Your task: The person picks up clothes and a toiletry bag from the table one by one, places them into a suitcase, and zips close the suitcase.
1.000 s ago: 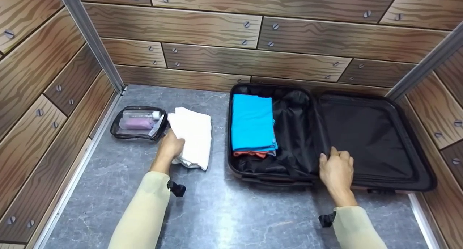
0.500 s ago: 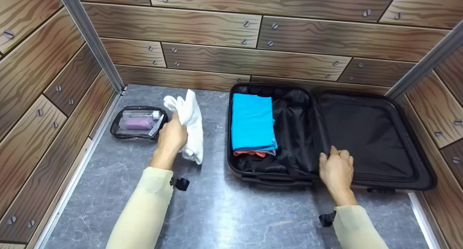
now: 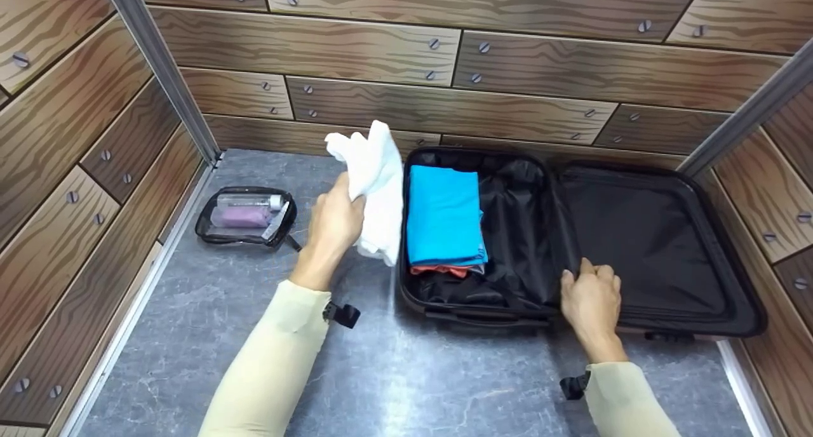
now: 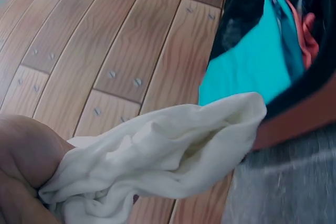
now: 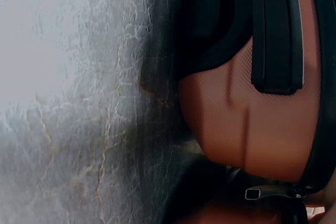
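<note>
My left hand (image 3: 336,218) grips a folded white cloth (image 3: 379,192) by its left edge, holding it raised beside the left wall of an open suitcase (image 3: 476,315). In the left wrist view the white cloth (image 4: 168,150) sags in loose folds from the fingers; its exact kind cannot be told. A folded blue garment (image 3: 443,215) lies in the suitcase's left half, on top of red-orange cloth (image 3: 444,270). My right hand (image 3: 592,303) holds the suitcase's edge near the hinge, its fingertips partly hidden. The right wrist view shows the suitcase's brown shell (image 5: 262,135) and black handle.
A clear pouch (image 3: 244,239) with black trim, holding a bottle and something purple, lies on the grey floor (image 3: 375,361) at the left. Wood-patterned walls (image 3: 368,100) enclose the back and sides. The black suitcase lid (image 3: 641,246) lies flat near the right wall.
My left hand has lifted the white cloth off the floor and carried it right, to the suitcase's left edge. The right hand has stayed in place.
</note>
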Demonstrator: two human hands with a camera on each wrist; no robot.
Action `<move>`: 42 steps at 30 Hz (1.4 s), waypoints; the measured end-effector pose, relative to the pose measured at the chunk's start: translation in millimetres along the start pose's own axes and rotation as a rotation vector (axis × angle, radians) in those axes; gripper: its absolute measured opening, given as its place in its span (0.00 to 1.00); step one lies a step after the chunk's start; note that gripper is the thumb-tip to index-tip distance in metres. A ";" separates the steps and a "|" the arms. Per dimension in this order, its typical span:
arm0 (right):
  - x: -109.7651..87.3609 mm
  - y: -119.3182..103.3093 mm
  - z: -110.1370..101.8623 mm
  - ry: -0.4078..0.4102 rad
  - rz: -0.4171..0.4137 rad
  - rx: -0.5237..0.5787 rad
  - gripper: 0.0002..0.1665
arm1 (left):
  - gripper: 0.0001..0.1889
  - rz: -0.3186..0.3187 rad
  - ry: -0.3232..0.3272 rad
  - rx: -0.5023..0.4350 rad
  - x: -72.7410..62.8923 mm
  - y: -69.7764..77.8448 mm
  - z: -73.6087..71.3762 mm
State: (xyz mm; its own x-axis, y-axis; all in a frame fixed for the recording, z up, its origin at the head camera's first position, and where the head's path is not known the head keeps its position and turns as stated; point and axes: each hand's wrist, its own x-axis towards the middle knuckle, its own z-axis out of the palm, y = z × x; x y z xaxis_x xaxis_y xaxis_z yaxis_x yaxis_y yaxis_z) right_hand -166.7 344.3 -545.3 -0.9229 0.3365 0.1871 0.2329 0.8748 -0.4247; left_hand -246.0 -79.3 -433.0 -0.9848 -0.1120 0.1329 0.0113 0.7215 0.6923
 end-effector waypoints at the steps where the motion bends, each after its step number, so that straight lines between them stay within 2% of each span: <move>1: -0.2 0.3 0.0 0.000 0.000 0.000 0.33 | 0.22 0.005 -0.005 -0.012 0.3 3.6 1.8; 5: -0.5 1.1 -0.1 -0.001 -0.004 0.001 0.33 | 0.23 0.018 -0.047 -0.096 3.0 17.1 11.9; 8: -1.1 1.6 0.2 -0.009 -0.003 0.003 0.33 | 0.23 0.021 -0.105 -0.199 5.6 26.8 22.8; 12: -1.5 1.9 0.8 -0.009 -0.004 0.003 0.33 | 0.24 0.042 -0.165 -0.352 10.3 36.9 44.0; 16: -1.4 0.5 1.8 -0.007 -0.012 0.000 0.33 | 0.28 0.071 -0.195 -0.486 12.4 41.5 67.7; 22: -0.7 -1.9 3.3 0.009 -0.018 0.006 0.33 | 0.38 0.010 -0.263 -0.645 11.1 38.8 100.0; 26: -0.6 -2.2 4.2 0.037 -0.023 0.010 0.32 | 0.41 -0.023 -0.319 -0.680 11.5 34.4 118.1; 30: -1.0 -2.0 4.7 0.038 -0.027 0.010 0.32 | 0.41 -0.102 -0.375 -0.681 10.0 27.7 130.3; 33: -1.3 -1.5 4.2 0.036 -0.029 0.006 0.32 | 0.41 -0.196 -0.386 -0.618 7.5 26.0 133.4; 35: -1.5 -0.9 3.6 0.039 -0.029 0.005 0.32 | 0.42 -0.229 -0.378 -0.509 5.4 28.3 133.9; 36: -1.5 -0.4 3.3 0.042 -0.028 0.004 0.32 | 0.42 -0.224 -0.365 -0.438 4.3 30.0 134.1; 39: -1.8 0.8 2.5 0.048 -0.026 0.003 0.32 | 0.45 -0.151 -0.315 -0.199 0.4 35.8 134.2; 42: -2.1 2.2 2.1 0.051 -0.024 0.001 0.32 | 0.44 0.003 -0.254 0.044 -4.0 40.3 135.6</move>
State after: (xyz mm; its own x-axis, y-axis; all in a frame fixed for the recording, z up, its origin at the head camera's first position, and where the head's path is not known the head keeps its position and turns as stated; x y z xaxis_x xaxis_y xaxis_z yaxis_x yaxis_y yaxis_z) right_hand -164.9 344.8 -548.5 -0.9111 0.3333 0.2423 0.2108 0.8823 -0.4209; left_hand -265.2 43.0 -501.8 -0.9968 0.0615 -0.0512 0.0124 0.7510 0.6601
